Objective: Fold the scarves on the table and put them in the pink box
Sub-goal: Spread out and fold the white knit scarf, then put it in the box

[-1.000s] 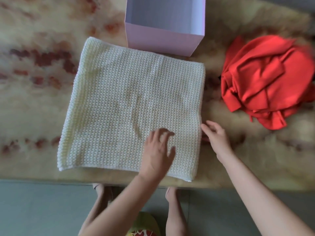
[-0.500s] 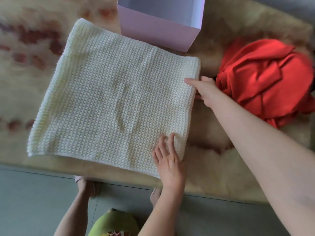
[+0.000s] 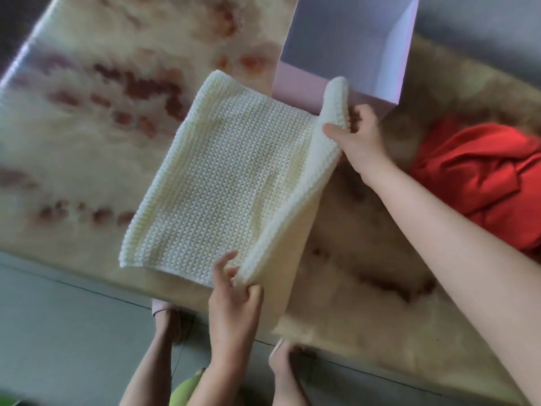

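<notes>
The desk fills most of the view, its top a pale cream surface with a blurred, fur-like print and rusty brown blotches. On it, just in front of the box, lies the cream scarf, a thick, chunky knit with a ribbed V-stitch texture, roughly rectangular. Its left part rests flat on the desk while its right edge is raised and curls up like a soft wall. The pink box stands at the far side of the desk, square, stiff and smooth-walled, open at the top, its near wall touching the scarf's far edge. To the right, apart from the knit, the red scarf sits in a crumpled heap of thin, smooth cloth with sharp creases. The right hand pinches the far corner of the lifted edge, thumb on the inner face and curled fingers behind it. The left hand grips the near corner of that same edge at the desk's front, fingers bent around the knit and thumb pressed against it.
</notes>
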